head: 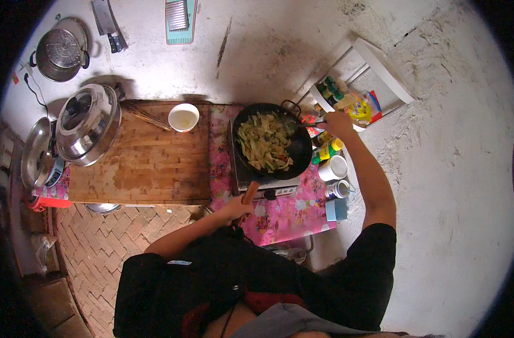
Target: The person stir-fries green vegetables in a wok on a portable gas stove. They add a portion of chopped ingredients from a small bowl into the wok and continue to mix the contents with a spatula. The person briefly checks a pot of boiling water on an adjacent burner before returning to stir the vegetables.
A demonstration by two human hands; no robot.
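A black wok stands on a gas stove, with chopped greens and pale pieces heaped in it. My left hand is closed around the wok's wooden handle, at the near side. At the wok's right, my right hand grips a dark-handled cooking utensil; its far end lies over the food and is hard to make out. A white bowl rests on the wooden cutting board to the left.
Seasoning bottles, a white tub and a blue box line the right edge of the pink floral tablecloth. A corner shelf holds packets. A lidded steel pot is at the board's left. Knives hang on the wall.
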